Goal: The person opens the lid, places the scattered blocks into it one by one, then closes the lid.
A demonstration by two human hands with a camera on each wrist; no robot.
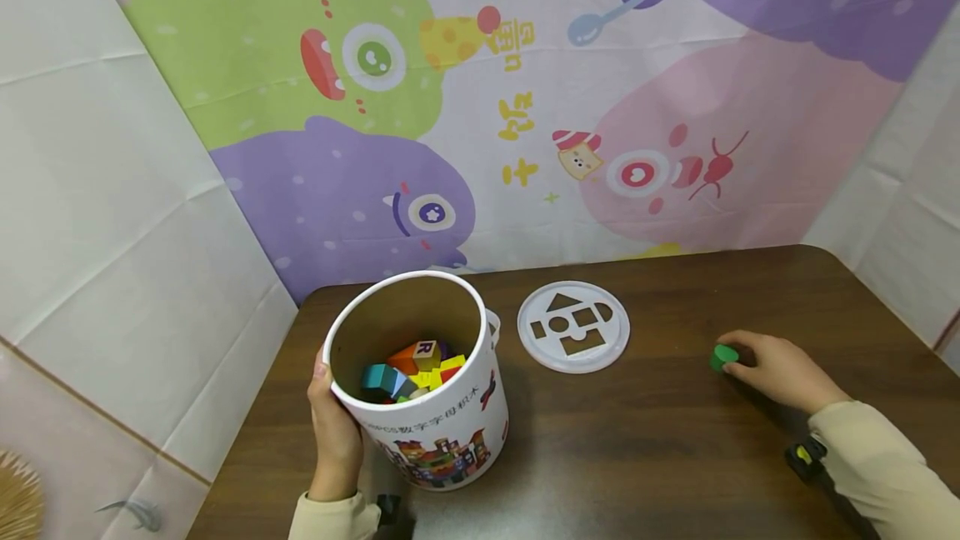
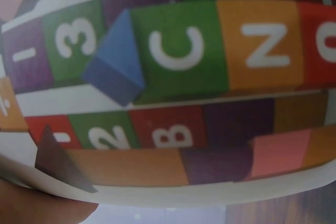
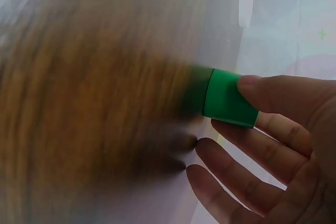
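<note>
My left hand (image 1: pixel 337 436) holds the rim and side of a white bucket (image 1: pixel 495 407), which leans a little toward me. Inside lie several coloured toy blocks (image 1: pixel 426 354), among them one marked R. Printed letter and number blocks on the bucket's wall (image 2: pixel 178 51) fill the left wrist view, with a bit of the left hand (image 2: pixel 42 205) at the corner. Out to the right, my right hand (image 1: pixel 783 369) pinches a green cylinder block (image 1: pixel 723 357) between thumb and fingers. In the right wrist view the green block (image 3: pixel 231 98) stands at the tabletop, its reflection beside it.
A round white lid (image 1: pixel 536 348) with shaped cut-outs lies on the brown table (image 1: pixel 637 440), right of the bucket. Behind the table's far edge hangs a cartoon-printed cloth (image 1: pixel 517 215). Pale panels (image 1: pixel 150 215) stand at the left.
</note>
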